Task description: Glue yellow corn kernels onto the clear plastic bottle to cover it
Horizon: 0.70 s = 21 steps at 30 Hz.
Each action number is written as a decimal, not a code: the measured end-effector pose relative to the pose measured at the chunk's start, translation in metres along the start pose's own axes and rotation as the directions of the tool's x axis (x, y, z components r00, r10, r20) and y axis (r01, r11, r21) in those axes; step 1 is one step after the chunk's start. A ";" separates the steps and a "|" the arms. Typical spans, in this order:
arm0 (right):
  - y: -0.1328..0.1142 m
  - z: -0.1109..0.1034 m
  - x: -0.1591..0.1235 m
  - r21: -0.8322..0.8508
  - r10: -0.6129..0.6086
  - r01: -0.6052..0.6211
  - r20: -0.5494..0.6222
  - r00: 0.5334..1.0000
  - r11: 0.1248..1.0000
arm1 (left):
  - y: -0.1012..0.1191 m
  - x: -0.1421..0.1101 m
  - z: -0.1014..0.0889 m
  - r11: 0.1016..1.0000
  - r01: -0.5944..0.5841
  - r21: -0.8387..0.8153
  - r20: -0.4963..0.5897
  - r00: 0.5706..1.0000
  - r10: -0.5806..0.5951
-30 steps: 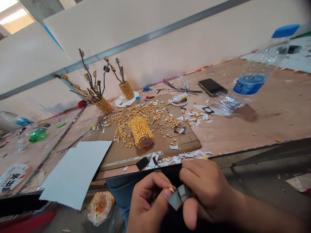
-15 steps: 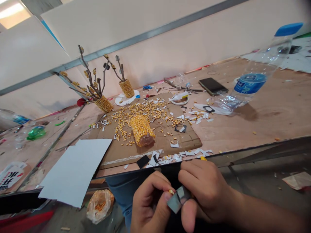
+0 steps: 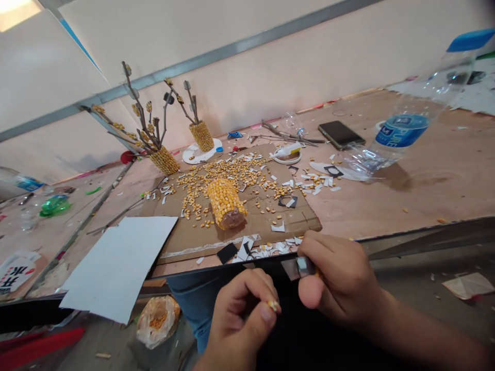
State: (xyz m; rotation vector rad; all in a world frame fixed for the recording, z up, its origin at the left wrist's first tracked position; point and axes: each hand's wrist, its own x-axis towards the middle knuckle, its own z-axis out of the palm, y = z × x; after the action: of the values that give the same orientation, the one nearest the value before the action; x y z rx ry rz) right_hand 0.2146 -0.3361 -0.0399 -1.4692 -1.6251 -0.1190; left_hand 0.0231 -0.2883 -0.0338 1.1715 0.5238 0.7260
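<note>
A corn kernel is pinched between the thumb and forefinger of my left hand, low in the view in front of the table edge. To the right, my right hand is closed round a utility knife; its broad metal blade points left and most of the handle is hidden in my fist. The blade stands apart from the kernel. Beyond my hands, a cylinder covered with corn kernels lies on its side on a cardboard sheet, its brown end facing me. Loose kernels are scattered round it.
Two kernel-covered pots with twigs stand at the back left. A glue bottle, phone and plastic bottle are right of the cardboard. White board overhangs the front edge. A bag of kernels sits below.
My right hand has moved right and up, taking the knife blade away from the kernel. My left hand keeps its pinch on the kernel. The whole view has shifted slightly.
</note>
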 end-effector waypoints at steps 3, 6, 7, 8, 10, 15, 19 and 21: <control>0.000 -0.008 0.006 0.185 0.009 -0.023 0.076 0.997 0.982 | -0.004 0.007 -0.003 0.999 0.038 0.003 -0.026 0.999 -0.038; -0.005 -0.016 0.008 0.404 -0.060 -0.047 0.249 0.967 0.914 | -0.006 0.010 -0.007 0.996 0.087 0.004 -0.011 0.996 -0.087; -0.008 -0.017 0.008 0.449 -0.090 -0.056 0.297 0.951 0.892 | -0.006 0.010 -0.008 0.994 0.107 0.014 0.003 0.994 -0.107; -0.010 -0.018 0.007 0.476 -0.109 -0.061 0.322 0.940 0.877 | -0.006 0.009 -0.009 0.992 0.122 0.030 0.019 0.992 -0.123; -0.014 -0.017 0.004 0.501 -0.111 -0.063 0.309 0.945 0.863 | -0.005 0.008 -0.011 0.987 0.136 0.083 0.047 0.989 -0.141; -0.011 -0.010 0.003 0.466 0.002 -0.126 0.259 0.966 0.876 | -0.010 0.012 -0.017 0.979 0.089 0.182 0.033 0.995 -0.097; 0.003 -0.011 0.009 0.259 0.135 -0.160 0.113 0.984 0.952 | -0.016 0.021 -0.021 0.978 0.102 0.180 -0.016 0.995 -0.101; 0.007 -0.014 0.014 0.257 0.069 -0.103 0.137 0.988 0.961 | -0.017 0.025 -0.021 0.978 0.135 0.156 -0.046 0.990 -0.130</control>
State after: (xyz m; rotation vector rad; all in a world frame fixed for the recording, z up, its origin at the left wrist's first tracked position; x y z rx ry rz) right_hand 0.2300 -0.3321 -0.0263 -1.3595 -1.6044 0.2369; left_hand 0.0292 -0.2601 -0.0562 1.2602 0.6928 0.5993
